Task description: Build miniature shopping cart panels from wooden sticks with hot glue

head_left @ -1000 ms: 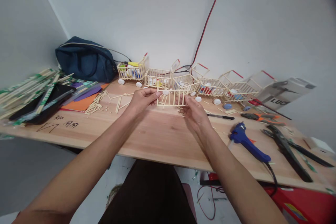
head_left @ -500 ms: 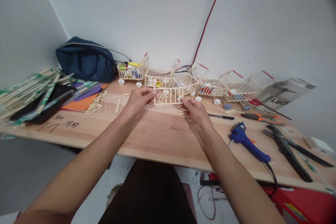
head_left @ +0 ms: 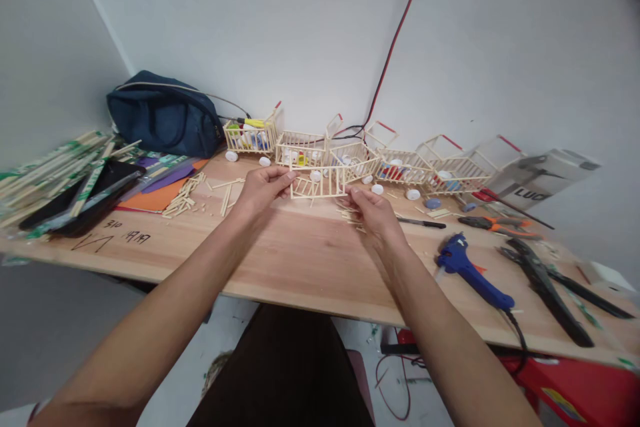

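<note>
A small fence-like panel of glued wooden sticks (head_left: 317,183) is held upright just above the wooden table (head_left: 300,260). My left hand (head_left: 263,188) pinches its left end and my right hand (head_left: 373,209) pinches its lower right corner. Loose short sticks (head_left: 350,215) lie on the table beneath the panel. Right behind the panel stands a row of several finished stick carts (head_left: 350,153) with white wheels and red handles.
A blue glue gun (head_left: 473,270) lies at the right, with black pliers (head_left: 545,287) and orange-handled cutters (head_left: 495,223) beyond it. A dark blue bag (head_left: 163,117) sits at the back left. Packs of sticks (head_left: 50,170) and coloured sheets (head_left: 160,190) lie at the left.
Both hands have carried the stick panel a little to the left and slightly farther from me; the right hand has slid from under the panel to its right corner.
</note>
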`<state>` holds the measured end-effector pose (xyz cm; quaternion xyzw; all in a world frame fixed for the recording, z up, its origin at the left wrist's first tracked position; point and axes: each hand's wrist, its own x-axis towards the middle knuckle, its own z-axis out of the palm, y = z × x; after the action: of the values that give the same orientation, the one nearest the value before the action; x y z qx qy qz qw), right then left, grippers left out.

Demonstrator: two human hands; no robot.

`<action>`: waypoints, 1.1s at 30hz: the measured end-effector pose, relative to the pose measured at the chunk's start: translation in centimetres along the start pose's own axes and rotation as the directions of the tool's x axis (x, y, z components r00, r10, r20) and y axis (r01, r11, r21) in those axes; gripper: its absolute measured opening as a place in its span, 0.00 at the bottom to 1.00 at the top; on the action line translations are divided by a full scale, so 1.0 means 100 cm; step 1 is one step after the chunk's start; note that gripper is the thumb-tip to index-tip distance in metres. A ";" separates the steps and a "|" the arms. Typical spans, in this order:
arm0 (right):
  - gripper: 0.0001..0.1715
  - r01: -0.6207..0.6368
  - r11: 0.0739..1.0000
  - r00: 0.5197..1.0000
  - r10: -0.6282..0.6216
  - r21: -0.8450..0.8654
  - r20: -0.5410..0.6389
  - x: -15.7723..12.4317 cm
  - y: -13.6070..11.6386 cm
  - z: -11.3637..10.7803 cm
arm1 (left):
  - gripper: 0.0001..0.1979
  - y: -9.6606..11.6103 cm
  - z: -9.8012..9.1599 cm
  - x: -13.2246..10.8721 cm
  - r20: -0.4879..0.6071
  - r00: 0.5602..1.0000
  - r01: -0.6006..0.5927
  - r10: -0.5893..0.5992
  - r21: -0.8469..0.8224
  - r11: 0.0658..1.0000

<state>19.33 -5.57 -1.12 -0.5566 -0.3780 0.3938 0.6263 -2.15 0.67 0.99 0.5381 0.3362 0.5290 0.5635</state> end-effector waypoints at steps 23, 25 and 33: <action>0.11 -0.132 0.982 0.986 0.116 0.138 0.119 0.002 -0.016 -0.008 | 0.18 0.007 -0.008 0.000 0.082 0.981 0.179 -0.178 -0.004 0.984; 0.10 -0.235 0.964 0.942 0.194 0.124 0.275 -0.003 -0.018 -0.007 | 0.17 0.006 -0.008 0.001 0.071 0.983 0.170 -0.167 -0.026 0.985; 0.16 -0.311 0.950 0.738 0.254 -0.019 0.625 -0.011 -0.015 -0.009 | 0.09 0.006 -0.011 0.003 -0.028 0.988 0.148 -0.151 -0.090 0.985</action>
<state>19.80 -7.07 0.25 -0.4190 -0.4562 0.6611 0.4234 -3.28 1.14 1.41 0.4770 0.3617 0.5087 0.6188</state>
